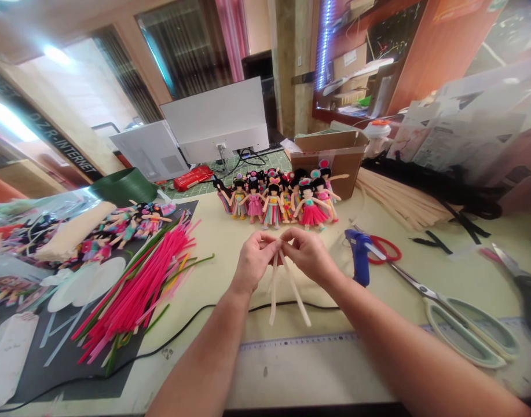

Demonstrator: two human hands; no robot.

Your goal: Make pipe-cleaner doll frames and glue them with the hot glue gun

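Cream pipe cleaners [296, 291] hang down from my fingertips over the middle of the table, their lower ends spread apart. My left hand [255, 259] pinches them at the top, thumb against fingers. Close beside it, my right hand [307, 252] is also closed on the same pipe cleaners. Fingers hide the upper ends, so I cannot tell how they are joined there. Just beyond my hands stands a group of small pipe-cleaner dolls [273, 209] with black hair and bright skirts.
Pink and green pipe cleaners [139, 284] lie at left near more dolls. At right are a blue glue gun [359, 255], green-handled scissors [460, 324] and cream pipe cleaners [399, 200]. A cardboard box [347, 174] stands behind. A black cord [178, 333] and ruler [334, 339] cross the front.
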